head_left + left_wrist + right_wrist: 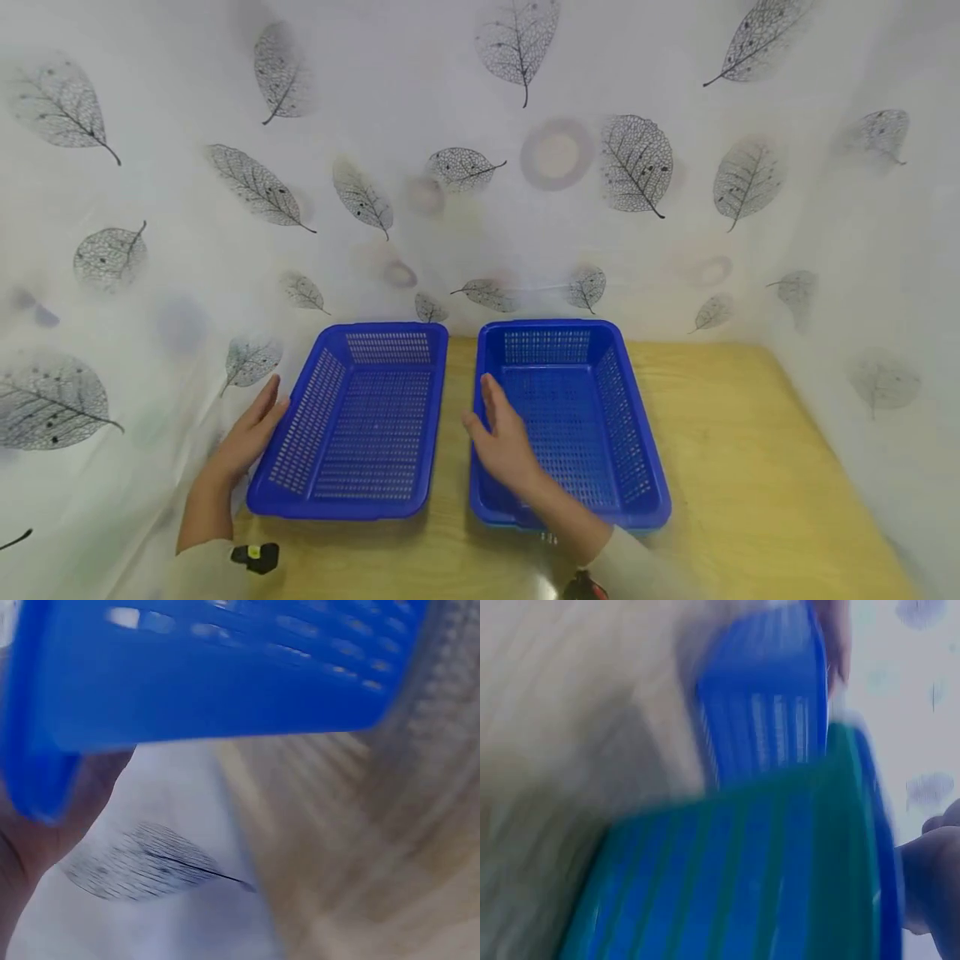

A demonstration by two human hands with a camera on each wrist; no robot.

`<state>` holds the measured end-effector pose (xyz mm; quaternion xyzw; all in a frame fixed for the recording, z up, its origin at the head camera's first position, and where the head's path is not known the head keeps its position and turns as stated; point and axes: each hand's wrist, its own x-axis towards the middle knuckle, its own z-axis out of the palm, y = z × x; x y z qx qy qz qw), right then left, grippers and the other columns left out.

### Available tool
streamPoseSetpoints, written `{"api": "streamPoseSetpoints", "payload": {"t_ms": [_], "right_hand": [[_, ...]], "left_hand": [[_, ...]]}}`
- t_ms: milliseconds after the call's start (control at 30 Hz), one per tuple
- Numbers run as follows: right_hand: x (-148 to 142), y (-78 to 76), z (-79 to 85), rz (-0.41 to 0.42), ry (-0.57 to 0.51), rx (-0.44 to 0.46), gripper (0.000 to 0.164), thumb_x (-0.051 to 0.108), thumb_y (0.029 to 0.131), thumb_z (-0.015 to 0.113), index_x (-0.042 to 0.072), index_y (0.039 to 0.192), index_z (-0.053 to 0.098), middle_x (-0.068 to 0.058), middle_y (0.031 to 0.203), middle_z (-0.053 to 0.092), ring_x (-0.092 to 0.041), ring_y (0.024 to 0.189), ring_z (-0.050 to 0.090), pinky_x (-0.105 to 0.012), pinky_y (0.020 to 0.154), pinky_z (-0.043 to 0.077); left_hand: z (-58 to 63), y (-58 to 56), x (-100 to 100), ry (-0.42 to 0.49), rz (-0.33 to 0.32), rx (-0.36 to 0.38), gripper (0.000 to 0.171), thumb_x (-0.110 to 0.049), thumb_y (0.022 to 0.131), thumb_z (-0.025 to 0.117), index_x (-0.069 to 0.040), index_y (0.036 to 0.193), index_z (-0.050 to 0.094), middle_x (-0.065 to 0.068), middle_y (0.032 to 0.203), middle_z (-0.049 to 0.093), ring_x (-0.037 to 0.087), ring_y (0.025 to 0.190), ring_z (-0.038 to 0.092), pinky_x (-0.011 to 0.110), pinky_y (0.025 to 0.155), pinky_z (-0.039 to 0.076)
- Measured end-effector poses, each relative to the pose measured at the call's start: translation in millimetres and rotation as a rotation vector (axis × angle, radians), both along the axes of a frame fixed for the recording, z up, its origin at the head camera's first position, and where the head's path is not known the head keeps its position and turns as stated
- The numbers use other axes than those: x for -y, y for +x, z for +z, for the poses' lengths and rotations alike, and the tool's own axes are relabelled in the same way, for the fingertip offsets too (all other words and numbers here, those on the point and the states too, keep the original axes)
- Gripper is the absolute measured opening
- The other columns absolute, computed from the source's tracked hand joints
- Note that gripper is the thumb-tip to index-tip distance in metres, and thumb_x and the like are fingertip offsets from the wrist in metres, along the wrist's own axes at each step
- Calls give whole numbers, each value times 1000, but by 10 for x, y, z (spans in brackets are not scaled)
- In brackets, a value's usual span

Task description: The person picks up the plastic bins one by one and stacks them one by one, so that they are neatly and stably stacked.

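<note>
Two blue perforated plastic baskets stand side by side on a wooden table. Along the outer left rim of the left basket (337, 507) lies my left hand (243, 437), its fingers straight and touching or very near the edge. That basket's wall (210, 697) fills the top of the left wrist view. My right hand (504, 446) is over the left side of the right basket (647, 442), fingers extended; whether it touches the rim I cannot tell. The right wrist view shows a green slatted basket (840, 847) around the blue one, with only a teal edge visible from the head.
The yellowish wooden table (735, 433) extends to the right of the baskets. A pale curtain (465, 242) printed with dark leaves hangs behind and along both sides. Between the two baskets runs a narrow strip of wood.
</note>
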<state>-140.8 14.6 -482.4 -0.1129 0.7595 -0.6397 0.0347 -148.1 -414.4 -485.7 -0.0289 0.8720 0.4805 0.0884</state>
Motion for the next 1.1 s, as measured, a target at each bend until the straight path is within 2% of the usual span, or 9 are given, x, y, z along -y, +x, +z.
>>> {"api": "streamPoseSetpoints", "payload": {"t_ms": [67,300,367,467,533,600,700,900,1100], "right_hand": [[215,93,13,30,-29,36,74,20,109,59,-4,166,19,-25,169,29,-39,150,43,-49,120,41],[722,336,-52,74,64,89,78,5,103,55,-14,163,8,-35,167,18,-38,122,65,-52,114,47],[772,351,-89,50,65,106,77,-2,100,51,-15,162,6,-38,166,17,-24,75,66,-41,88,62],[802,317,-179,20,74,138,76,-5,99,47,-16,162,6,-44,147,46,-11,44,32,-32,45,46],[805,292,-204,-5,82,157,74,-4,98,48,-16,162,11,-44,142,51,-19,55,56,-34,63,59],[805,274,-207,-26,79,171,73,-3,98,49,-15,162,17,-42,141,53,-37,94,72,-46,92,61],[750,281,-137,-20,26,153,71,-3,98,49,-11,163,21,-33,164,33,-46,150,37,-58,125,30],[349,226,224,47,-134,75,62,8,108,46,6,167,28,-20,157,51,-42,135,57,-59,112,48],[-283,123,576,-31,-178,-26,54,17,114,44,2,164,33,-12,169,35,-32,155,35,-50,126,29]], "left_hand": [[-103,60,45,40,-9,57,83,-45,114,44,-18,169,-12,19,174,-14,52,158,-8,76,122,2],[-265,202,19,81,-5,92,88,-26,111,55,-17,170,-9,29,174,-4,58,154,11,76,120,18],[-261,188,-13,93,6,97,87,-25,111,55,-17,170,-7,29,174,-2,56,154,15,74,120,21],[-256,152,-50,138,26,117,86,-21,110,56,-17,171,-4,27,175,0,53,154,18,71,121,24],[-260,119,-64,167,42,133,85,-23,110,56,-19,171,-2,26,175,2,51,151,26,59,119,37],[-269,103,-67,184,65,145,80,-31,111,54,-22,172,2,22,176,4,45,146,35,49,112,45],[-252,132,-73,189,98,161,74,-48,113,44,-25,172,7,14,176,12,24,134,45,28,98,45],[-65,335,-269,428,34,2,63,-41,117,33,-14,171,17,-4,143,59,9,102,66,26,83,58],[391,420,-823,394,-108,-312,54,-26,118,31,-10,169,23,-4,157,50,7,120,61,19,96,53]]}}
